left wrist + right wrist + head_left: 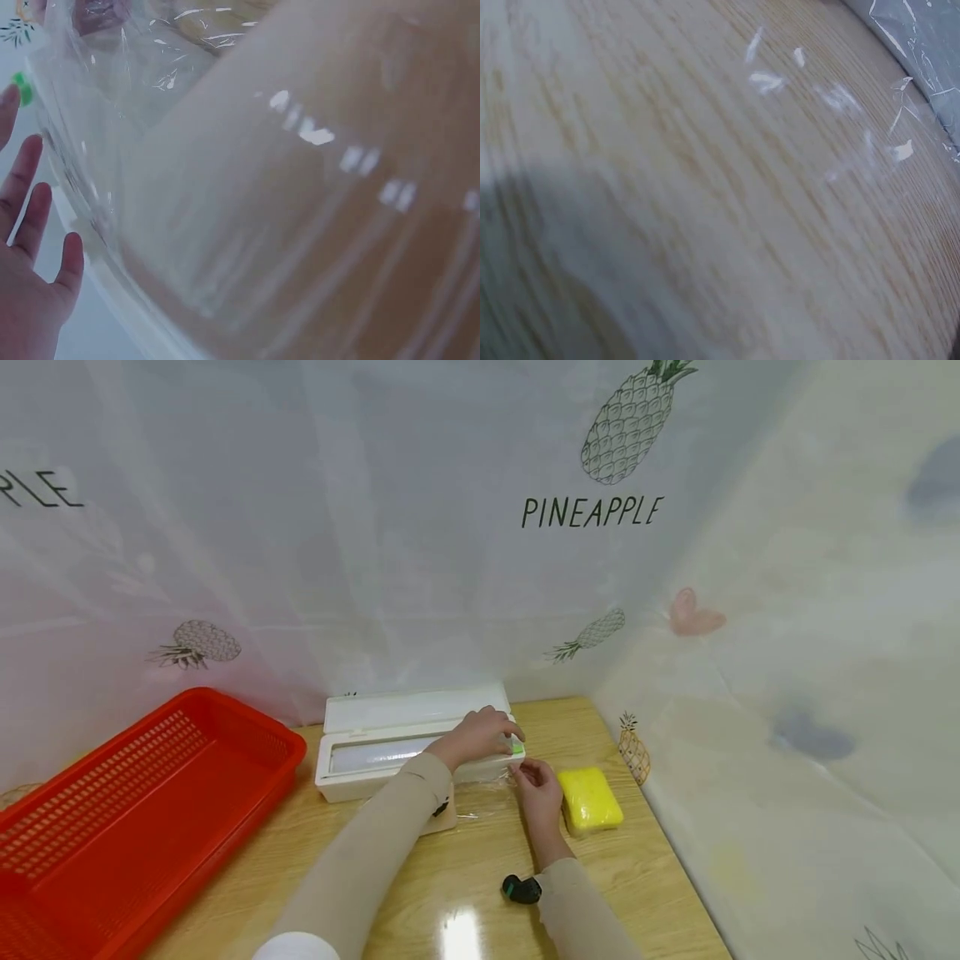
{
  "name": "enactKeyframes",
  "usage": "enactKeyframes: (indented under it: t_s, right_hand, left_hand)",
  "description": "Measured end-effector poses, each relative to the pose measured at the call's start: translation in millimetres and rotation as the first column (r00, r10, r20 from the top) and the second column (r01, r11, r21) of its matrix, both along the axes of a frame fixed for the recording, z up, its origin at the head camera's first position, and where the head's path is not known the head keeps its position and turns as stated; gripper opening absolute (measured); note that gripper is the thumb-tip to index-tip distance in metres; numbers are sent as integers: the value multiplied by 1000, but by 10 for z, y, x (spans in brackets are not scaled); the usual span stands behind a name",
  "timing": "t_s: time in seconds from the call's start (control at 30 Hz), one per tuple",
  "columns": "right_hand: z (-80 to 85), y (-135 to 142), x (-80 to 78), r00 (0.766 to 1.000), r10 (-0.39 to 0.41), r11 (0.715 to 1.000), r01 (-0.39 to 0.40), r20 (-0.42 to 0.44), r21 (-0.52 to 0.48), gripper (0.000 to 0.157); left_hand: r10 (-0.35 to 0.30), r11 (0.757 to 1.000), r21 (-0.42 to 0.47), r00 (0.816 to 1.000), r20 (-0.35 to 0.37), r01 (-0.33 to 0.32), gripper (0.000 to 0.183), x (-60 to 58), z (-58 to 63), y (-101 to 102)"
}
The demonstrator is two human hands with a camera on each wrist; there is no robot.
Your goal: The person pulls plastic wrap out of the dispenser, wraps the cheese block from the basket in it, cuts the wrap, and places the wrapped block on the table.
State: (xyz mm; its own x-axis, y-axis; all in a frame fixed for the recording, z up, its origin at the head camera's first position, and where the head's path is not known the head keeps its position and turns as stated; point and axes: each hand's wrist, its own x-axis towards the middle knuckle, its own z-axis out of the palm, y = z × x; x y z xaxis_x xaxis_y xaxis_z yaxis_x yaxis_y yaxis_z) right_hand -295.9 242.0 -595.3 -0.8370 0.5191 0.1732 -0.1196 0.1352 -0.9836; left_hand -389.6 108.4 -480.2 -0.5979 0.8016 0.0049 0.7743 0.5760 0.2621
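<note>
A white cling film dispenser point(348, 787) with its lid point(420, 706) raised stands at the back of the table. My left hand point(480, 735) is over its right end, fingers spread and loosely bent. In the left wrist view one fingertip of the left hand point(30, 262) is at the green slider point(22, 88); whether it touches is hard to tell. Clear cling film point(483, 797) hangs from the dispenser's front onto the table. At the film's right edge, my right hand point(540, 793) pinches it between thumb and fingers. The right wrist view shows mostly tabletop, without the hand.
A yellow block point(590, 799) in shiny wrap lies just right of my right hand. Part of a beige flat piece point(444, 821) shows under my left forearm. The red plastic basket point(258, 768) fills the left side. A printed sheet point(450, 568) hangs behind the table.
</note>
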Motion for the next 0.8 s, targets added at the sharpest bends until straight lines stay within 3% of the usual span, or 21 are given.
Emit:
enactKeyframes:
  t_s: [0.27, 0.5, 0.8]
  right_hand:
    - [14, 17, -6, 1000, 13, 1000, -13, 22, 6, 26]
    - [173, -25, 56, 999, 44, 999, -44, 4, 31, 24]
    - [21, 19, -20, 1000, 20, 1000, -20, 10, -24, 27]
  left_hand:
    - [-55, 996, -72, 990, -127, 47, 30, -39, -16, 4]
    - [-117, 991, -73, 988, -101, 110, 26, -86, 25, 16]
    - [-156, 976, -162, 984, -80, 142, 23, -173, 106, 93]
